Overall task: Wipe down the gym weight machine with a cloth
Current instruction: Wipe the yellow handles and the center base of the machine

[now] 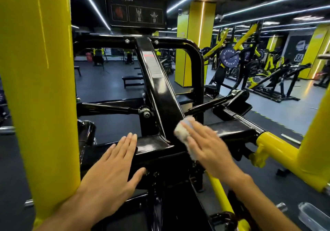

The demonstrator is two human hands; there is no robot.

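Flat right hand [205,146] presses a crumpled white cloth [182,132] onto the glossy black machine frame [157,87].

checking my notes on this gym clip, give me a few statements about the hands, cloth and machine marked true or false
1. The right hand presses a white cloth on the black frame. True.
2. The left hand grips a spray bottle. False: it rests flat and open on the black frame, holding nothing.
3. The sign above reads PULL DOWN. True.
4. The cloth lies on the yellow post. False: it is on the black frame.
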